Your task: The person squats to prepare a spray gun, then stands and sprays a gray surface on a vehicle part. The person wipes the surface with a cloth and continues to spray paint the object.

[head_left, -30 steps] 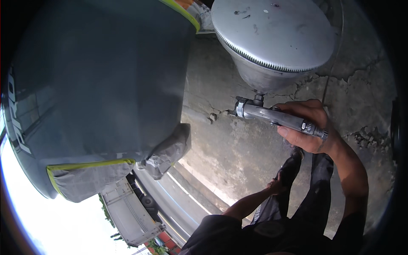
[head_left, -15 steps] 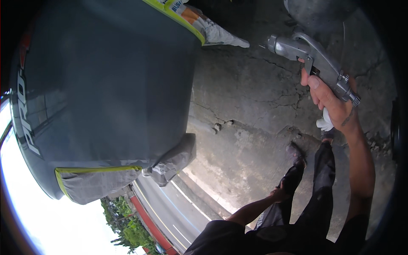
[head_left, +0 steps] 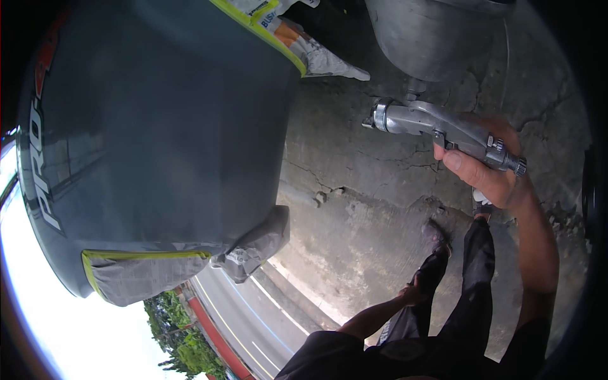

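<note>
Head view, far left: a big grey-painted body panel (head_left: 158, 126) fills that side, glossy enough to mirror a road and trees along its lower edge. Yellow-green masking tape (head_left: 259, 35) runs along its top right border, and more of it edges the masking paper (head_left: 145, 275) taped at the bottom. A folded flap of that paper (head_left: 256, 244) hangs off the panel's lower right corner.

Past the panel lies cracked concrete ground (head_left: 361, 209). Your left hand (head_left: 415, 294) hangs low near your knee, away from everything; whether it is loose or clenched you cannot tell from here.

Further right, the metal spray gun (head_left: 437, 130) sits tilted, its nozzle pointing left toward the panel but well apart from it. Its metal cup (head_left: 430, 35) rises above the gun body at the top edge. Your right hand (head_left: 491, 177) is wrapped firmly around the gun's handle, with a fingertip up by the trigger.
</note>
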Motion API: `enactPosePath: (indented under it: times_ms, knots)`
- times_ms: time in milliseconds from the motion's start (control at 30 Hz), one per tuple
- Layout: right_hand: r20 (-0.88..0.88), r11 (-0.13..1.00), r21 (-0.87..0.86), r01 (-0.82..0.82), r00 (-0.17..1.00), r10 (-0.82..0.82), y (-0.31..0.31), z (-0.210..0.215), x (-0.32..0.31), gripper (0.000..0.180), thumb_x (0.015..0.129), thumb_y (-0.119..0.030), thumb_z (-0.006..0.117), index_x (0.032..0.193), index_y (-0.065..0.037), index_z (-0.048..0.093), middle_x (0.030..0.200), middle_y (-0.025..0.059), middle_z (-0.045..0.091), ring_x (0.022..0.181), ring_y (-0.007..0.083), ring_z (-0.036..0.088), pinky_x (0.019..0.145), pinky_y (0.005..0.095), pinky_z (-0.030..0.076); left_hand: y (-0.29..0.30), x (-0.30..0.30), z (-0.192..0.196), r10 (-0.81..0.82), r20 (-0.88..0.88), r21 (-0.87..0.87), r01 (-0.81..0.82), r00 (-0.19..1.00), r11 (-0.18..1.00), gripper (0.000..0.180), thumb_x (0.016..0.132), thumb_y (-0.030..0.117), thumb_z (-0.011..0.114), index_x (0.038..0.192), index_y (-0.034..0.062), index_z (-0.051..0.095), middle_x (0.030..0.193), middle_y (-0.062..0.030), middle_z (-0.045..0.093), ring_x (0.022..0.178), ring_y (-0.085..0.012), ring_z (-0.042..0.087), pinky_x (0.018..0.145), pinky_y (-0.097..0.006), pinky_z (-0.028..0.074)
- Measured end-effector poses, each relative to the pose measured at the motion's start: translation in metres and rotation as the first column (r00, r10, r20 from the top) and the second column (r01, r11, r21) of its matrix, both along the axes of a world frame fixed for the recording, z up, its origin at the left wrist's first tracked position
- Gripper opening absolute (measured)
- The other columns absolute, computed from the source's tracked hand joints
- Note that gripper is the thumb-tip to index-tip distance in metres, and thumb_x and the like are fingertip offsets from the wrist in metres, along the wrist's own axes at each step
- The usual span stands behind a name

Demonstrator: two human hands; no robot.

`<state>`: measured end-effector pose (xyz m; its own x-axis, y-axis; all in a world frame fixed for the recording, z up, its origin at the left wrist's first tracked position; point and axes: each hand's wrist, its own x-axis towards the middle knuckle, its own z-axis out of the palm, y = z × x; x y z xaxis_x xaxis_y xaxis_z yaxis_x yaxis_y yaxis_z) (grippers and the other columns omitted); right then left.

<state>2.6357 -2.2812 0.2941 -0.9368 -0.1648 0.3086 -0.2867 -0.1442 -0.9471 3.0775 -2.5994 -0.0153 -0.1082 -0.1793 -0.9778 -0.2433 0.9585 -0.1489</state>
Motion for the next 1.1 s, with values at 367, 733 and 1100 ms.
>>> enactPosePath:
  times_ms: [367,733,1100]
  knots:
    - [0.148,0.996,-0.015,0.085,0.986,-0.082,0.003,0.022,-0.001,0.023,0.087,-0.022,0.077,0.091,0.0,0.071,0.067,0.0009,0.061,0.058,0.0103,0.056,0.055,0.0287,0.043,-0.004,-0.003,0.002,0.01,-0.003,0.045,-0.01,1.0,0.999,0.12,0.079,0.065,0.073,0.161,0.0189,-0.002,0.134,-0.0357,0.051,0.119,-0.0561,0.058,0.099,-0.064,0.046]
    - [0.333,0.983,-0.02,0.183,0.928,-0.166,0.001,0.006,0.005,0.018,0.087,-0.015,0.073,0.098,0.0,0.072,0.069,0.0013,0.063,0.061,0.0095,0.056,0.056,0.028,0.043,-0.02,0.015,-0.01,-0.026,0.036,0.078,0.023,0.999,0.997,0.133,0.074,0.065,0.076,0.161,0.015,-0.011,0.133,-0.0354,0.053,0.118,-0.054,0.059,0.097,-0.061,0.049]
    - [-0.008,0.875,0.04,-0.482,0.876,0.483,-0.044,-0.116,0.007,0.062,0.073,-0.006,0.08,0.131,-0.003,0.061,0.1,0.0153,0.071,0.086,0.0305,0.073,0.077,0.04,0.059,-0.018,0.023,-0.028,-0.195,0.106,0.263,0.162,0.975,0.951,0.14,0.071,0.061,0.083,0.161,0.018,-0.015,0.131,-0.0353,0.054,0.114,-0.0529,0.061,0.087,-0.058,0.055]
